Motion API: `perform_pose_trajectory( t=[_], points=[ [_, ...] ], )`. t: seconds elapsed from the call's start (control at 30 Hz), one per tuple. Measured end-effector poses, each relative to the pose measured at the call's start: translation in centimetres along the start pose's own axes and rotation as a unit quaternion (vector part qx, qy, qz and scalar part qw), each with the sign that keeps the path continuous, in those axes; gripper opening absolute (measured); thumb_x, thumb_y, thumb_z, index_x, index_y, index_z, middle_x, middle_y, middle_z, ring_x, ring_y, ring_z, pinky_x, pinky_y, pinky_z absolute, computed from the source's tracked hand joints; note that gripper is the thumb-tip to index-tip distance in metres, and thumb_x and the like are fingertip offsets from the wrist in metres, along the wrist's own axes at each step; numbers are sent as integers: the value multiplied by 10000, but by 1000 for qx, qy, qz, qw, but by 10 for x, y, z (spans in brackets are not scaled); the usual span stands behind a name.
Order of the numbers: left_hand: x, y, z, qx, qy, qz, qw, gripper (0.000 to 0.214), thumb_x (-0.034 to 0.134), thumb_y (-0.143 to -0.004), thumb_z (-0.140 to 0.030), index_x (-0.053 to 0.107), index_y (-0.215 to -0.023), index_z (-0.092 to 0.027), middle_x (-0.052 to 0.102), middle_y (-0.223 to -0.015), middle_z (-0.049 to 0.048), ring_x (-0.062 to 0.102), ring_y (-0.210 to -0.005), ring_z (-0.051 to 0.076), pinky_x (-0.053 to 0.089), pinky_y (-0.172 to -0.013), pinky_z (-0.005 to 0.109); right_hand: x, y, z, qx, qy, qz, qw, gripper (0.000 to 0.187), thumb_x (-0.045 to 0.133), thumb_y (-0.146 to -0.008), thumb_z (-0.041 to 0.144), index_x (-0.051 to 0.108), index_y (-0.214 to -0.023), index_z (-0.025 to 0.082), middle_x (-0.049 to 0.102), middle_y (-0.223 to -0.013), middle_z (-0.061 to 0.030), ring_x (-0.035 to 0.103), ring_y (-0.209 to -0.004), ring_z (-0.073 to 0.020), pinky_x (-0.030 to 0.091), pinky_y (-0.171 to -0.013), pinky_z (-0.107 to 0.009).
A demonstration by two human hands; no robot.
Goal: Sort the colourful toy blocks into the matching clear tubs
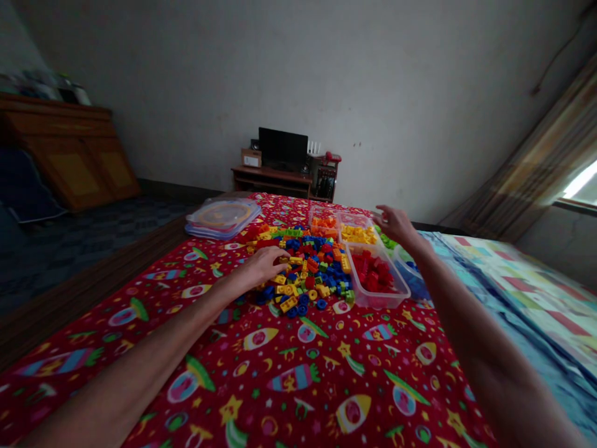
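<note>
A heap of small plastic building blocks (308, 267) in red, blue, yellow, orange and green lies on a red cloth printed with rockets (289, 367). My left hand (263, 264) rests on the near left edge of the heap, its fingers curled down into the blocks. My right hand (392, 224) hovers above the clear boxes at the heap's right, fingers loosely bent and apart. A clear box of red blocks (377, 274) stands nearest; behind it are a box of yellow blocks (358, 234) and a box of orange blocks (324, 223).
A stack of clear lids (221, 218) lies at the cloth's far left. More boxes with green and blue blocks (410, 267) sit under my right forearm. A patterned blue bedsheet (522, 292) lies to the right. A low desk with a monitor (282, 149) stands at the wall.
</note>
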State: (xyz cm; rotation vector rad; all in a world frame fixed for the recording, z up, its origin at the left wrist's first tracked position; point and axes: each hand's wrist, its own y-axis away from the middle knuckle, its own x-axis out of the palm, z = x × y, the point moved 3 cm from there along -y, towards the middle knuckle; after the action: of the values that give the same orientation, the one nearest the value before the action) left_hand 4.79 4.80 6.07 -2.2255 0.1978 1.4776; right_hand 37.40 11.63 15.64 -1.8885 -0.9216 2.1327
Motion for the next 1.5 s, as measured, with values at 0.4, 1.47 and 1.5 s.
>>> perform_pose_trajectory(
  t=[0.4,1.47,1.5],
  points=[
    [6,-4,1,-9,-29,-24,999,417,678,-666,-198,656,-1081,-176,628,-873,39,588,-797,171,462,-710,237,58,57,191,-178,-112,154,965,262,426,-863,132,643,-1009,142,682,-939,-105,597,-816,-164,384,-666,-235],
    [14,1,-5,-71,368,4,927,510,598,-697,-566,612,-987,-146,690,-759,40,639,-693,190,479,-629,279,65,70,174,-185,-254,102,944,180,516,-840,100,633,-976,117,686,-833,-74,580,-674,-113,331,-588,-193],
    [12,1,-5,-62,364,8,929,504,560,-726,-587,627,-966,-149,693,-775,46,642,-701,190,487,-644,284,65,70,173,-184,-255,97,944,178,515,-844,107,634,-976,121,685,-821,-68,577,-668,-111,327,-587,-193]
  ],
)
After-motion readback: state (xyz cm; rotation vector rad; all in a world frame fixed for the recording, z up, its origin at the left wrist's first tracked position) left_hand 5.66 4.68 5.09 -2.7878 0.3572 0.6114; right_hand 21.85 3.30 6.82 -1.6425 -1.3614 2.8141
